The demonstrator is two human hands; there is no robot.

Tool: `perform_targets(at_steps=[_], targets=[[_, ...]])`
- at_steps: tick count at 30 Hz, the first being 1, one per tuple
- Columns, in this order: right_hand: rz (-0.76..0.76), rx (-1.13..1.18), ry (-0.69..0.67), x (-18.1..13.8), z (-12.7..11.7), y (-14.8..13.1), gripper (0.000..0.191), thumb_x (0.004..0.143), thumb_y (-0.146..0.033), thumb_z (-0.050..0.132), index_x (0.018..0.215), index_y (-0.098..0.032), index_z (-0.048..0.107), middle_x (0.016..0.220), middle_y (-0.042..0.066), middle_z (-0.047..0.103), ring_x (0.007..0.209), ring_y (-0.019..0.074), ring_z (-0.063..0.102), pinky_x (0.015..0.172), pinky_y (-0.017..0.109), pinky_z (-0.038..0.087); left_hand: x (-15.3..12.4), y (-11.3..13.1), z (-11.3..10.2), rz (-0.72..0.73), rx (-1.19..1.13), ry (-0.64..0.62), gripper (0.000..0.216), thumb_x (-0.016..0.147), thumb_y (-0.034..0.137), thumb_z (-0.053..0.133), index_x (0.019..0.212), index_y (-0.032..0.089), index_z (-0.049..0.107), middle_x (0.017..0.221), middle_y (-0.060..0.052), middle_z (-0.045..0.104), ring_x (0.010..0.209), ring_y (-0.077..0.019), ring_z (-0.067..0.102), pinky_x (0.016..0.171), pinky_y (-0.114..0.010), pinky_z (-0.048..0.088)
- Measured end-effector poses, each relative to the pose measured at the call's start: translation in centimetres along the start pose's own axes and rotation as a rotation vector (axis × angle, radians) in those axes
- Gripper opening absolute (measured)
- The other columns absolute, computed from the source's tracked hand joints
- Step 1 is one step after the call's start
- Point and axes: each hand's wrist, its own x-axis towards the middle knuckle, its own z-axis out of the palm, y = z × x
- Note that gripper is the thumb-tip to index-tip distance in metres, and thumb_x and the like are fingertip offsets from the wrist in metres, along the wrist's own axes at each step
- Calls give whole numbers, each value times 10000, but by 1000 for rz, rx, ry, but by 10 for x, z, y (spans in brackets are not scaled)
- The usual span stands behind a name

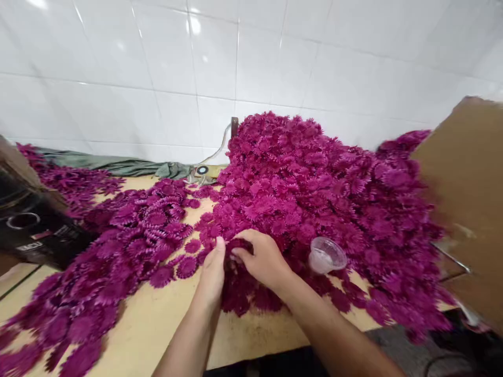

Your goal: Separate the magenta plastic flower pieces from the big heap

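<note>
My right hand (261, 257) is closed, thumb and fingers pinching a dark magenta fabric flower piece (240, 244). My left hand (214, 266) meets it from the other side, its thumb up along the flower's edge and its other fingers mostly hidden. Right behind both hands rises a large heap of magenta fabric flowers (283, 178) with toothed round edges. More loose flowers lie under my hands. A small clear plastic cup (326, 255) with something whitish inside sits among the flowers to the right of my right hand.
A second spread of magenta flowers (129, 241) covers the table's left side. At far left stands a dark container (35, 230); a brown cardboard box (467, 199) is at right. Green cloth (113, 163) and a yellow object (210, 171) lie along the tiled wall (157, 68).
</note>
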Motion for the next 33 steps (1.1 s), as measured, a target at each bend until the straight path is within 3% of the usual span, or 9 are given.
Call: perform_targets(at_steps=[6, 10, 12, 15, 18, 20, 23, 29, 33], targets=[[-7, -212, 92, 11, 2, -4, 281, 839, -215, 378, 689, -172, 612, 728, 62, 656, 681, 156, 580, 651, 251, 396, 6, 4, 1, 247, 75, -35, 308, 579, 426, 683, 655, 163, 542, 596, 36, 549, 578, -104, 476, 559, -218, 385], [153, -101, 278, 43, -21, 17, 289, 834, -168, 338, 807, -164, 626, 695, 53, 644, 651, 157, 586, 694, 290, 434, 2, 2, -1, 268, 131, 14, 296, 586, 418, 675, 582, 170, 513, 505, 55, 495, 512, -91, 440, 507, -208, 361], [180, 4, 385, 57, -36, 28, 296, 798, -132, 375, 996, -159, 594, 829, 63, 640, 673, 149, 592, 738, 310, 454, 1, 1, -2, 245, 130, 50, 313, 570, 431, 681, 576, 169, 509, 499, 54, 496, 500, -87, 435, 500, -207, 359], [106, -15, 446, 61, -48, 32, 518, 673, -53, 489, 1184, -137, 500, 1147, 136, 519, 919, 196, 569, 864, 351, 425, 2, 2, -2, 210, 117, 79, 357, 549, 470, 678, 563, 168, 489, 492, 53, 494, 482, -80, 420, 488, -205, 352], [-25, -39, 314, 43, -41, 19, 371, 688, -86, 519, 1041, -157, 609, 1111, 114, 557, 1036, 222, 512, 938, 380, 368, 4, 3, -1, 193, 143, 43, 390, 549, 510, 660, 541, 172, 466, 463, 61, 462, 439, -68, 373, 443, -198, 313], [-66, 29, 143, 25, -29, 7, 197, 753, -178, 510, 884, -186, 657, 911, 65, 637, 891, 189, 566, 876, 371, 408, 3, 3, -1, 191, 168, 36, 417, 549, 539, 644, 514, 176, 442, 424, 73, 416, 401, -56, 320, 410, -194, 271], [5, 134, -43, 6, -14, -4, 144, 742, -253, 564, 840, -192, 649, 793, 32, 630, 719, 145, 567, 720, 310, 456, 2, 2, -2, 185, 183, 46, 455, 532, 583, 626, 488, 184, 412, 388, 88, 357, 372, -46, 259, 385, -194, 227], [-18, 247, -195, 3, -12, -1, 190, 659, -151, 635, 845, -186, 621, 821, 13, 577, 707, 113, 529, 686, 262, 434, 1, 3, -4, 225, 169, 88, 459, 546, 595, 610, 482, 180, 426, 421, 73, 377, 421, -67, 320, 428, -205, 291], [10, 289, -117, 5, -6, -4, 84, 632, -119, 634, 673, -169, 580, 706, -17, 521, 651, 98, 499, 637, 242, 410, 1, 2, -5, 288, 204, 106, 446, 633, 593, 542, 503, 181, 430, 464, 56, 403, 461, -84, 356, 461, -216, 317]])
